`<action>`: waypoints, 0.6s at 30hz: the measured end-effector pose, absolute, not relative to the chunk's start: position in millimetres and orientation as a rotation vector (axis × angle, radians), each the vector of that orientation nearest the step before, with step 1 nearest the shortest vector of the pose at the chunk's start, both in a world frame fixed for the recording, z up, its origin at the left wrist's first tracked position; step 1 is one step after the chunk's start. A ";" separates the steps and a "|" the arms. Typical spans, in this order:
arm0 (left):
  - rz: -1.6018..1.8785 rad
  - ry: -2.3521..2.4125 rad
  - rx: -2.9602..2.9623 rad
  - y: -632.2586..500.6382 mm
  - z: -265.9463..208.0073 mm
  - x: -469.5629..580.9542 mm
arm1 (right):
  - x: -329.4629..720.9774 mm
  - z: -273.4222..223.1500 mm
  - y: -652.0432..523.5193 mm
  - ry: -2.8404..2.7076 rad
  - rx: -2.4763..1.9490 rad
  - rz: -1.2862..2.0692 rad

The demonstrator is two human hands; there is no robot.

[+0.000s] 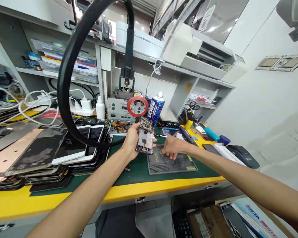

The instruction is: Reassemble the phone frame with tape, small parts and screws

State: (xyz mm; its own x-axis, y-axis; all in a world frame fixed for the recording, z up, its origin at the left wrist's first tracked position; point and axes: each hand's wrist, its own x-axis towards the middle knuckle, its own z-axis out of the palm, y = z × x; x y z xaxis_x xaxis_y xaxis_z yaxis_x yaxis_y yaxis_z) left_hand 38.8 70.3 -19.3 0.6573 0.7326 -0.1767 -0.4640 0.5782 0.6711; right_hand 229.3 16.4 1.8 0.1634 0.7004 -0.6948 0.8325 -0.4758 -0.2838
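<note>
My left hand (132,140) grips an opened smartphone (145,137), tilted upright, with its inner parts facing me. Fingertips show past the phone's right edge. Below and to the right, my right hand (173,147) is over a grey perforated mat (175,167), its fingers bent and pinched together near the mat's flat panel. Whatever lies between those fingers, if anything, is too small or hidden to make out. Behind the phone stand a blue spray can (156,107) and a roll of red tape (137,106).
Stacked tablets and phone screens (39,152) cover the left of the green work mat (134,175). A thick black hose (64,76) arches over them from a grey station (116,107). Tools such as a teal-handled one (212,133) lie on the right. The yellow table edge (129,191) runs in front.
</note>
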 end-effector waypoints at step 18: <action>0.652 0.516 0.669 63.7 -12.0 37.7 | 246.0 5.3 -1.2 1.845 2.086 -1.105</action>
State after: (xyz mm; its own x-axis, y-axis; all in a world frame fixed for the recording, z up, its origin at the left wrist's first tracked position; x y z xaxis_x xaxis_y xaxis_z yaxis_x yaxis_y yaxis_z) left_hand 37.7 63.7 -12.0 0.6857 0.6921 -0.2253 -0.3781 0.6032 0.7023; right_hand 246.0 -1.2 5.3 -0.0254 0.7995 -0.6002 0.9064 -0.2349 -0.3512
